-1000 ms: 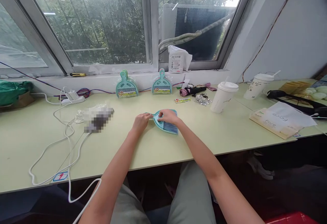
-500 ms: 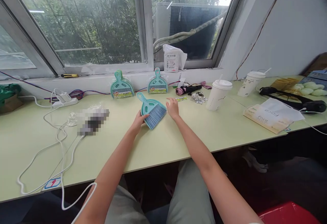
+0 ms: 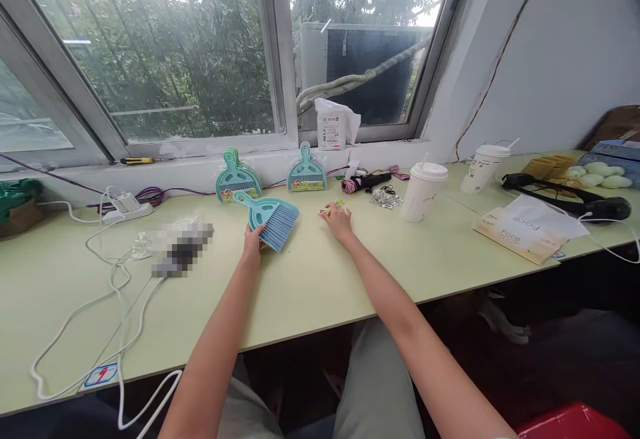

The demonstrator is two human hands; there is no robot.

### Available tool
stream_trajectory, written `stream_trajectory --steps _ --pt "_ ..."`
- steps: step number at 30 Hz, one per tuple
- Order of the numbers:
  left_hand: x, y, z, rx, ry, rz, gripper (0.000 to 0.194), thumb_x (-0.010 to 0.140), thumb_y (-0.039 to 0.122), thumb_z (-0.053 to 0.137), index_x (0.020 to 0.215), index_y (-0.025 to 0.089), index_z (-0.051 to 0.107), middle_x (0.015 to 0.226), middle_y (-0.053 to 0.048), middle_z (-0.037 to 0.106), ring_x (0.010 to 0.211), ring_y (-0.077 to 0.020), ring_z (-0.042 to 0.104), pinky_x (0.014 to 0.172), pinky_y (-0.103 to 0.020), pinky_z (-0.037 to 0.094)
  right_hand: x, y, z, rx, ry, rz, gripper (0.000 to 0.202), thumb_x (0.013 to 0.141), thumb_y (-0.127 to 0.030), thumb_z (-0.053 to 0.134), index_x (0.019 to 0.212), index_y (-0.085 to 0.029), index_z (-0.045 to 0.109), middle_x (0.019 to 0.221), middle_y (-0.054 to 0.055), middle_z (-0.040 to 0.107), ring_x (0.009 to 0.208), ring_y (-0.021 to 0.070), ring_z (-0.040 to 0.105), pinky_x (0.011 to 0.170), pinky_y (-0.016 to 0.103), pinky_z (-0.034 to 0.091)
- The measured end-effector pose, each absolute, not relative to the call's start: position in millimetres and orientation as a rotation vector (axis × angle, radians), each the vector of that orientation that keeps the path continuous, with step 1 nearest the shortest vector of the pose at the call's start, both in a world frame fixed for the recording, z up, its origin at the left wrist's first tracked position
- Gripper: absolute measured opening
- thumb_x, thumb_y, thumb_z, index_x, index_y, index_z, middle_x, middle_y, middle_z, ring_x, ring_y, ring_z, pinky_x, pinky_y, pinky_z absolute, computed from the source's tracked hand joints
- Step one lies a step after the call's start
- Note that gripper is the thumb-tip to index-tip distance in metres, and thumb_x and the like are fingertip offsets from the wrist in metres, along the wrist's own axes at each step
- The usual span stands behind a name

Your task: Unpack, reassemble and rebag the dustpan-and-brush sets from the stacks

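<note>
A turquoise mini dustpan with its blue-bristled brush (image 3: pixel 280 225) is in my left hand (image 3: pixel 253 239), the thumb over its lower left edge. Its handle points up and left, and it is tilted above the table. My right hand (image 3: pixel 341 223) is closed on a small yellow-green printed label (image 3: pixel 334 206) at the tabletop; the fingertips are partly hidden. Behind, one stack of dustpan sets (image 3: pixel 235 171) leans against the wall under the window, its front partly covered by the held handle. To its right stands a second dustpan set (image 3: pixel 306 171) with a label on it.
Right of my hand lie a folded umbrella (image 3: pixel 367 181), a pile of small metal pieces (image 3: pixel 385 197) and a white lidded cup (image 3: pixel 424 192). A tissue pack (image 3: pixel 525 229) lies farther right. On the left are a power strip (image 3: pixel 127 209) and looping white cables (image 3: pixel 115 279).
My left hand has carried the dustpan and brush to the left, away from my right hand. My right hand has come down onto the label and closed on it.
</note>
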State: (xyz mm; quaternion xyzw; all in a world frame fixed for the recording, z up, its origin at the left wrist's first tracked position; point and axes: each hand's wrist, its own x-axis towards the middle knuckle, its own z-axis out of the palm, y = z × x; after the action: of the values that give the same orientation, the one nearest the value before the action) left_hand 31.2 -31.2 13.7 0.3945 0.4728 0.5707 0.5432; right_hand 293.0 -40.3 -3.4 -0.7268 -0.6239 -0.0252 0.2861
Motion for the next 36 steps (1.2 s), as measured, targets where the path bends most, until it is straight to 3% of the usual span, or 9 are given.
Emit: stream_trajectory --steps 2,5,8,13,18,24,30,36 --pt "31 -32 14 0.943 1.126 1.348 0.035 0.069 0.025 0.064 0.102 0.025 0.055 0.091 -0.002 0.058 0.07 -0.0115 0.057 0.056 -0.021 0.048 284 -42 -5 -1.97 -1.68 -0.079 0.043 0.091 -0.035 0.048 0.132 -0.02 0.045 0.131 0.016 0.053 0.123 0.0272 0.044 0.107 0.057 0.016" --pt "32 -33 14 0.942 1.131 1.33 0.035 0.067 0.027 0.066 0.101 0.026 0.055 0.09 -0.001 0.058 0.071 -0.0124 0.058 0.057 -0.023 0.048 278 -44 -8 -1.998 -1.786 0.03 0.037 0.093 -0.031 0.045 0.129 -0.023 0.05 0.14 0.014 0.045 0.13 0.0282 0.037 0.107 0.062 0.012" --pt "33 -34 16 0.937 1.131 1.317 0.038 0.067 0.027 0.067 0.102 0.026 0.054 0.091 -0.001 0.059 0.073 -0.0134 0.059 0.059 -0.023 0.049 277 -47 -4 -1.941 -1.868 0.055 0.028 0.094 -0.027 0.043 0.114 -0.025 0.061 0.127 0.009 0.058 0.118 0.0237 0.05 0.108 0.059 0.013" --pt "34 -34 16 0.92 1.146 1.298 0.041 0.068 0.027 0.066 0.107 0.027 0.054 0.092 -0.001 0.059 0.068 -0.0115 0.058 0.055 -0.022 0.049 269 -54 8 -1.817 -1.979 0.026 0.018 0.088 -0.022 0.052 0.092 -0.024 0.069 0.107 0.005 0.067 0.102 0.0193 0.057 0.094 0.037 0.037" --pt "33 -35 16 0.938 1.169 1.297 0.038 0.068 0.028 0.066 0.104 0.025 0.054 0.092 -0.002 0.059 0.069 -0.0116 0.058 0.056 -0.022 0.049 265 -58 11 -1.72 -1.903 -0.107 0.014 0.084 -0.021 0.057 0.079 -0.022 0.07 0.117 0.005 0.061 0.111 0.0203 0.051 0.098 0.037 0.033" --pt "38 -35 15 0.91 1.169 1.288 0.039 0.068 0.031 0.069 0.104 0.025 0.053 0.092 -0.002 0.06 0.073 -0.0131 0.06 0.061 -0.024 0.051 257 -65 28 -1.624 -1.39 0.033 0.024 0.091 -0.023 0.04 0.097 -0.019 0.063 0.117 0.009 0.06 0.106 0.0187 0.057 0.09 0.032 0.041" --pt "51 -44 12 0.952 0.974 1.282 0.046 0.068 0.041 0.073 0.104 0.021 0.052 0.09 -0.003 0.064 0.072 -0.0131 0.062 0.061 -0.025 0.052 201 -88 30 -1.309 -1.815 0.095 0.02 0.089 -0.022 0.047 0.103 -0.022 0.061 0.113 0.005 0.066 0.109 0.0178 0.058 0.104 0.033 0.034" --pt "47 -45 12 0.964 0.836 1.326 0.042 0.063 0.024 0.074 0.1 0.018 0.053 0.089 -0.002 0.066 0.069 -0.011 0.062 0.059 -0.022 0.05 180 -97 26 -1.235 -2.001 0.235 0.02 0.092 -0.025 0.047 0.102 -0.027 0.064 0.118 0.0 0.065 0.113 0.0167 0.057 0.109 0.038 0.029"
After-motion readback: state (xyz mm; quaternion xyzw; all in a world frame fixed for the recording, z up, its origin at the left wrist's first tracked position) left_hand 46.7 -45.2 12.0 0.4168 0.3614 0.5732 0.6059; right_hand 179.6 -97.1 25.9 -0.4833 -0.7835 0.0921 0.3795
